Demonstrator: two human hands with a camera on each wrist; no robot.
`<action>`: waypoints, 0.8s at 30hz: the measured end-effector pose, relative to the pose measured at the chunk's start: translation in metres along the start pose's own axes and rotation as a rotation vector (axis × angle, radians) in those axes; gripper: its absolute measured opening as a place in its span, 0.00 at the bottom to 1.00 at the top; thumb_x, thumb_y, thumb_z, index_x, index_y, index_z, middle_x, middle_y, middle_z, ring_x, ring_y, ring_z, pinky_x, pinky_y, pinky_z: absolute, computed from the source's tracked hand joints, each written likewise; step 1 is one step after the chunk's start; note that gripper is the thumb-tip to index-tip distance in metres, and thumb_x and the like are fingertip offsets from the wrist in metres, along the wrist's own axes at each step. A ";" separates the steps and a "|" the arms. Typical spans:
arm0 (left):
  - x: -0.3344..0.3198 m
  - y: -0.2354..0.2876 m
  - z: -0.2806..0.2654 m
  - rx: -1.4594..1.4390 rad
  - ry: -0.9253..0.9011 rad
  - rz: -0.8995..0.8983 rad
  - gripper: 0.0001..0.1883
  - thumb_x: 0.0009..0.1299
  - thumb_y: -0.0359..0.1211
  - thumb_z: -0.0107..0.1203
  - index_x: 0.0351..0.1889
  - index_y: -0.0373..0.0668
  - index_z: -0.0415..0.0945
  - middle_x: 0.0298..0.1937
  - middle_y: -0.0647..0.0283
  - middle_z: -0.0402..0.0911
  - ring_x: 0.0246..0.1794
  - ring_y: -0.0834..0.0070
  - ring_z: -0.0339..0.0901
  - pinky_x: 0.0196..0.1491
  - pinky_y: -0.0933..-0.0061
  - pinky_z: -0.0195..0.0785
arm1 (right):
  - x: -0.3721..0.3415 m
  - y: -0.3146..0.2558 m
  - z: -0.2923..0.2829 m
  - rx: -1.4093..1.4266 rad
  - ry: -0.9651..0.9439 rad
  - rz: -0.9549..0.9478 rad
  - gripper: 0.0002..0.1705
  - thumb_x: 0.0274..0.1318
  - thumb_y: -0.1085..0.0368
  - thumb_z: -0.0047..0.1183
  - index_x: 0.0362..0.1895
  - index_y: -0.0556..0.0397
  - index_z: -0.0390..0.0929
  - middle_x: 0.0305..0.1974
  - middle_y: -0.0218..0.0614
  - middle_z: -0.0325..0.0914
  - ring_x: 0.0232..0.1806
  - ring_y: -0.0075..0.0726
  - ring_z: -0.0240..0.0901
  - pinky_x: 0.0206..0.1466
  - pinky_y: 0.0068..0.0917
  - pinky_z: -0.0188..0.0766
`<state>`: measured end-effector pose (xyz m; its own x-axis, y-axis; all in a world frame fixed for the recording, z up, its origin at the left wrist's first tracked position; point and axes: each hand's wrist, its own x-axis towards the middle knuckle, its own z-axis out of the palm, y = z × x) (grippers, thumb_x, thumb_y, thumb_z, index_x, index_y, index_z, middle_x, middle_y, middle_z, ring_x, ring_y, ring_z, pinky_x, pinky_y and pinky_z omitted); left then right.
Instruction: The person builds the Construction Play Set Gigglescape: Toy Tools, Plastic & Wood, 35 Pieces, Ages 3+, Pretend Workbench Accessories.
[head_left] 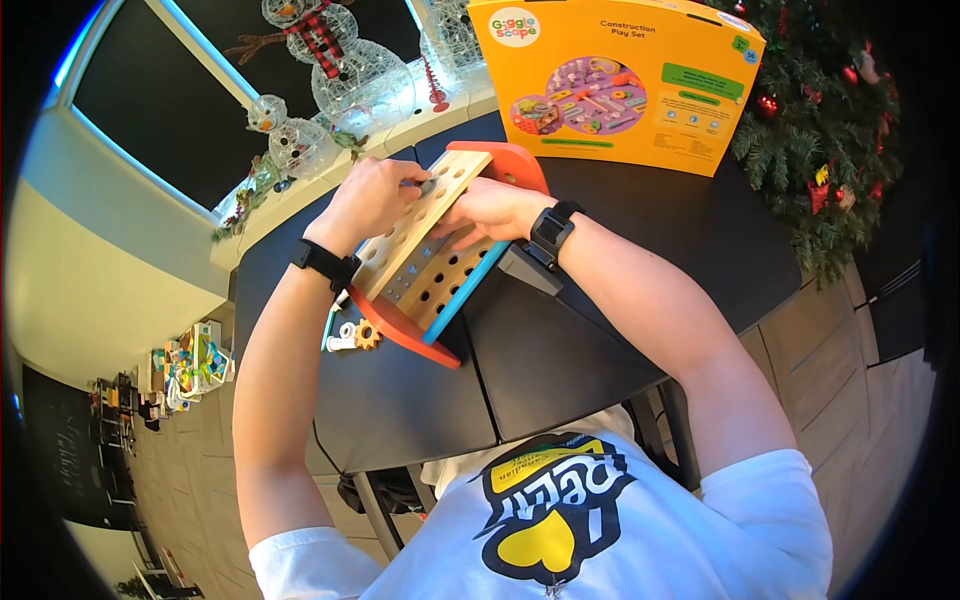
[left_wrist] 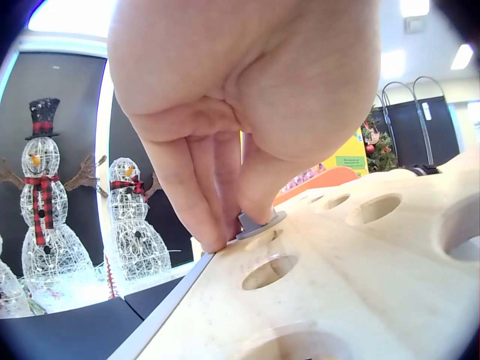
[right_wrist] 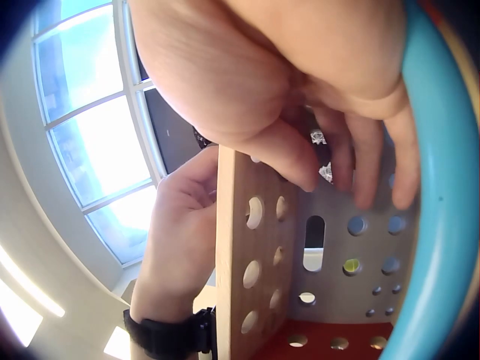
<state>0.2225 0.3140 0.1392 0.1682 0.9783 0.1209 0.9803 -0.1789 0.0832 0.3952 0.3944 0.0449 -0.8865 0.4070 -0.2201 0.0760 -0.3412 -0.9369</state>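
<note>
A toy workbench with a pale wooden top board (left_wrist: 360,270) full of round holes stands tilted on the dark table. My left hand (head_left: 365,205) is over this board, its thumb and fingers pinching a grey flanged piece (left_wrist: 259,223) at one of the holes. Under the board, my right hand (head_left: 505,208) reaches into the bench from the blue rail (right_wrist: 442,217) side. Its fingers extend downward in front of the grey perforated panel (right_wrist: 334,289), with the thumb near the board's underside. Nothing shows between those fingers. Orange-red end pieces (head_left: 405,328) close the bench's sides.
A wooden gear (head_left: 368,335) and white pieces (head_left: 342,338) lie on the table (head_left: 560,345) beside the bench's near end. Behind stands a yellow box (head_left: 640,100). A decorated tree (head_left: 815,150) is to the right, and lit snowmen (head_left: 360,80) are on the window ledge.
</note>
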 end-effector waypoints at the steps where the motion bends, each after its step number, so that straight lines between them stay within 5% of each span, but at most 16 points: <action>1: 0.000 0.001 -0.001 -0.002 -0.002 -0.002 0.14 0.68 0.32 0.63 0.51 0.46 0.89 0.36 0.49 0.89 0.39 0.52 0.87 0.50 0.56 0.79 | -0.001 -0.001 0.001 0.011 0.013 0.004 0.27 0.72 0.71 0.52 0.73 0.46 0.68 0.68 0.40 0.74 0.73 0.53 0.68 0.72 0.69 0.66; 9: 0.000 0.003 -0.001 0.008 0.012 0.027 0.15 0.67 0.30 0.64 0.52 0.45 0.88 0.36 0.46 0.88 0.39 0.51 0.86 0.48 0.56 0.78 | 0.002 0.000 0.005 -0.050 0.114 0.003 0.23 0.79 0.61 0.44 0.73 0.42 0.68 0.67 0.36 0.74 0.69 0.50 0.70 0.70 0.70 0.66; 12: -0.001 0.001 0.001 0.028 0.019 0.034 0.15 0.68 0.30 0.64 0.52 0.45 0.88 0.37 0.46 0.88 0.40 0.51 0.86 0.49 0.55 0.77 | 0.000 -0.003 0.008 -0.105 0.163 0.023 0.21 0.79 0.57 0.48 0.70 0.45 0.69 0.66 0.36 0.76 0.65 0.43 0.75 0.66 0.61 0.73; 24: -0.013 -0.004 -0.002 -0.044 -0.025 0.033 0.18 0.71 0.33 0.61 0.59 0.47 0.84 0.38 0.48 0.88 0.41 0.50 0.86 0.50 0.56 0.77 | 0.003 -0.005 0.006 -0.187 0.165 0.052 0.22 0.77 0.56 0.47 0.69 0.47 0.73 0.63 0.35 0.79 0.61 0.39 0.77 0.65 0.47 0.75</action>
<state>0.2158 0.3020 0.1392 0.2035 0.9740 0.1000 0.9689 -0.2150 0.1226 0.3891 0.3918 0.0509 -0.7940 0.5306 -0.2966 0.2167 -0.2089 -0.9536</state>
